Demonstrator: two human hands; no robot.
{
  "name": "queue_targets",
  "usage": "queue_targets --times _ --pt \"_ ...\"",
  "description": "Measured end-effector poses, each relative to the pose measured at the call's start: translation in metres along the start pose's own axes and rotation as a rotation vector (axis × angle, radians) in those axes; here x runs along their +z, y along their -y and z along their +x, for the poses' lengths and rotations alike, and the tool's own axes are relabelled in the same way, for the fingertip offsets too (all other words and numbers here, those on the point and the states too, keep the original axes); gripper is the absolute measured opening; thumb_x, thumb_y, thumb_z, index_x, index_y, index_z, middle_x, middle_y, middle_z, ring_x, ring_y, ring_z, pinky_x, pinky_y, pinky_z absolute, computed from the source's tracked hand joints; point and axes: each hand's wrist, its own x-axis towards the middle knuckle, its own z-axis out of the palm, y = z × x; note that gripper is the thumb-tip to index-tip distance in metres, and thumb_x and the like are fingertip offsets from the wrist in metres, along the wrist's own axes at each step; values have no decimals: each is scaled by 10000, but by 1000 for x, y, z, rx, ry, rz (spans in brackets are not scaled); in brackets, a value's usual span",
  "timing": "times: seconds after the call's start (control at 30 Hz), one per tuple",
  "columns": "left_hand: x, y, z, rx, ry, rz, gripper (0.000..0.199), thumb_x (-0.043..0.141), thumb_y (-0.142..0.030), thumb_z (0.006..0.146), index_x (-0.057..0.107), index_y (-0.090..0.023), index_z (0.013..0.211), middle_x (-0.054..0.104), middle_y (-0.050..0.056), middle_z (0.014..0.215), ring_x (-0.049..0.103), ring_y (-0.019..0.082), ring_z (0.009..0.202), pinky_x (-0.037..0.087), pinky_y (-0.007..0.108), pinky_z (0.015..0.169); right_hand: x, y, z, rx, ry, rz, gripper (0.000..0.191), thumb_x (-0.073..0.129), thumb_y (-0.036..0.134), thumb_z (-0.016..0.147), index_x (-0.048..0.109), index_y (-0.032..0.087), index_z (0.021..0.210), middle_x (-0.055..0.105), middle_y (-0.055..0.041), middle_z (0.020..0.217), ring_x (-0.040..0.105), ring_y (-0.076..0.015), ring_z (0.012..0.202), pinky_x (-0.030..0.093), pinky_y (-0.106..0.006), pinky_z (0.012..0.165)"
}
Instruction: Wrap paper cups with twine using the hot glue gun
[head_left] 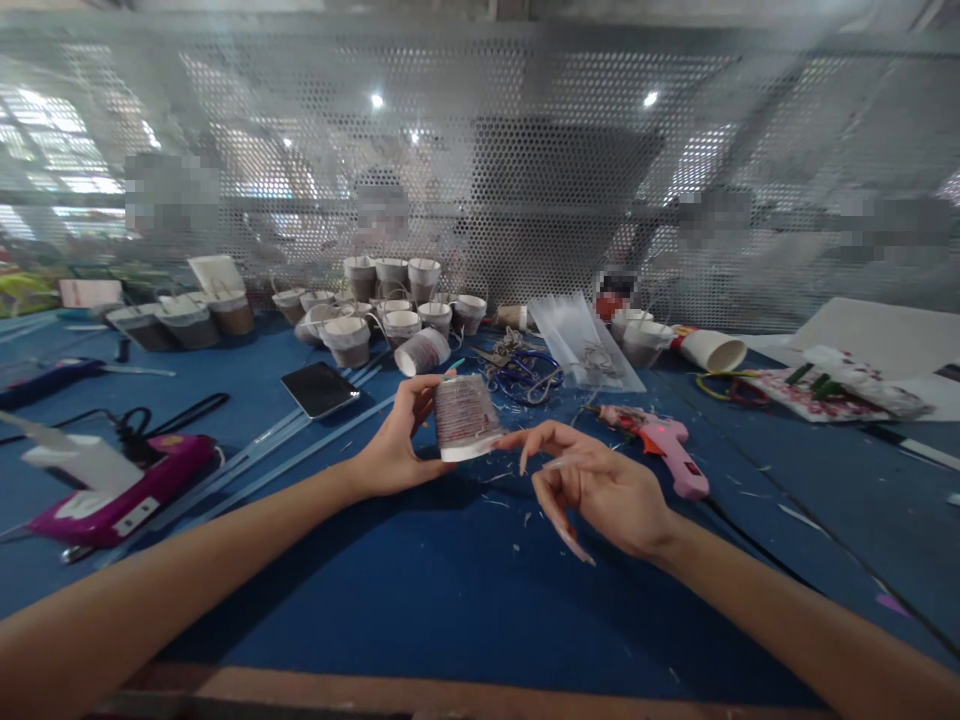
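My left hand grips a small paper cup wrapped in rows of thin brownish-grey cord, fingers behind and thumb below. The cup is held tilted above the blue table, its plain white band facing down. Beside it, my right hand has its fingers apart, and the index fingertip is at the white band; whether it presses there I cannot tell. Close to the right hand lies a pink glue gun with a small red light. Another wrapped cup lies on its side just behind.
Several finished cups with handles are grouped at the back. Blue-handled scissors, a plastic bag and a phone lie mid-table. A purple power strip is at left. A perforated metal screen stands behind.
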Motion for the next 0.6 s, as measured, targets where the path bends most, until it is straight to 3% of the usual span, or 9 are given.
queue_targets --times 0.2,0.33,0.43,0.6 --pt "-1 -1 0 49 4 2 757 759 -204 683 275 -260 1263 308 189 1478 317 329 1401 350 506 1109 -6 5 4 68 -212 104 195 362 271 821 530 172 831 630 -99 1074 464 -57 350 298 -201 261" --pt "-2 0 0 33 -8 112 780 756 -217 679 271 -263 1289 384 169 1407 409 325 1338 371 517 1093 -11 -1 4 -84 -418 -77 71 472 260 801 502 196 809 603 -22 868 509 -80 422 360 -191 292" --pt "-3 0 -1 3 -31 249 777 740 -215 687 290 -254 1319 391 158 1385 414 325 1321 373 527 1088 -10 -5 0 -211 -323 -268 86 506 264 818 534 199 867 598 -28 970 569 -88 512 443 -210 370" --pt "-2 -1 0 15 -49 325 778 734 -225 686 312 -250 1339 399 145 1361 418 325 1306 380 534 1082 0 -3 -8 -156 2 -534 117 485 245 883 578 189 928 543 -88 1266 587 -65 614 517 -243 546"
